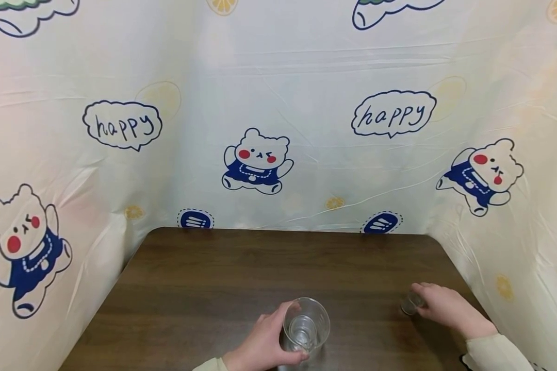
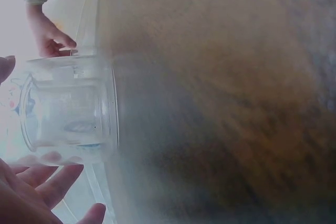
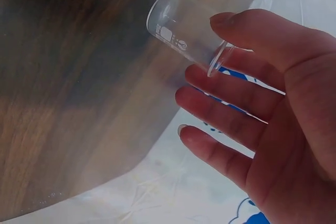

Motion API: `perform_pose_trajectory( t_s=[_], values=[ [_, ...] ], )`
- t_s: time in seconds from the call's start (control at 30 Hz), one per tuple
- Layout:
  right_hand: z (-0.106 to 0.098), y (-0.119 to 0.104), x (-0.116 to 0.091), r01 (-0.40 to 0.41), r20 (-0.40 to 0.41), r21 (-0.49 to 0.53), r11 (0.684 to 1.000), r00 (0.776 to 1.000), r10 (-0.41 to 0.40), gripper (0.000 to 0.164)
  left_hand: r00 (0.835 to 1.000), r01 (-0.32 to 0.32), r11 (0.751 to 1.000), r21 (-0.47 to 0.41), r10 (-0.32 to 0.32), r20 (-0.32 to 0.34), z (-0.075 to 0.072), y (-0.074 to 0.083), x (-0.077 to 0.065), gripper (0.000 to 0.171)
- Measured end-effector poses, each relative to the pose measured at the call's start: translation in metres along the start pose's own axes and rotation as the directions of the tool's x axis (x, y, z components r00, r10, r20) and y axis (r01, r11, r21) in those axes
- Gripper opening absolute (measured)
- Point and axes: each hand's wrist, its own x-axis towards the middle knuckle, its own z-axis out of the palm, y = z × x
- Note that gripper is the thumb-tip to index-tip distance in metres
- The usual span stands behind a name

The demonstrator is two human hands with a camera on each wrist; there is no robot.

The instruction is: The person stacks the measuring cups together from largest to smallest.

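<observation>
A large clear glass beaker [image 1: 326,330] stands at the front middle of the table, with a smaller glass beaker [image 1: 302,330] nested inside it. My left hand [image 1: 265,337] holds the large beaker from the left, thumb on the near side and fingers on the far side. Over on the right, my right hand [image 1: 450,306] pinches a small glass beaker [image 3: 181,30] by its rim, between thumb and forefinger. The other fingers of that hand [image 3: 273,114] are spread away from the glass. White printed marks show on the small beaker's side. Whether its base touches the table cannot be told.
The brown wooden table [image 1: 241,263] has rounded far corners. A pale patterned cloth [image 1: 315,93] with bears and "happy" bubbles hangs behind it and along both sides. The right hand works close to the table's right edge.
</observation>
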Motion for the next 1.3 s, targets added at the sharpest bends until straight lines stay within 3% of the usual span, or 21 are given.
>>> perform_pose_trajectory(
  t_s=[0.33, 0.97, 1.3],
  values=[
    [-0.013, -0.010, 0.001, 0.020, 0.021, 0.006, 1.000, 1.000, -0.020, 0.037, 1.000, -0.001, 1.000, -0.003, 0.001, 0.008, -0.001, -0.001, 0.001, 0.088],
    [-0.046, -0.042, 0.012, 0.189, -0.043, -0.022, 0.982, 0.981, -0.190, 0.032, 1.000, -0.022, 1.000, 0.009, 0.022, -0.017, 0.000, -0.003, 0.002, 0.087],
    [-0.059, -0.055, 0.015, 0.215, -0.034, -0.024, 0.976, 0.976, -0.215, 0.031, 0.999, -0.037, 0.999, 0.011, 0.037, -0.020, 0.000, -0.003, 0.002, 0.086]
  ],
)
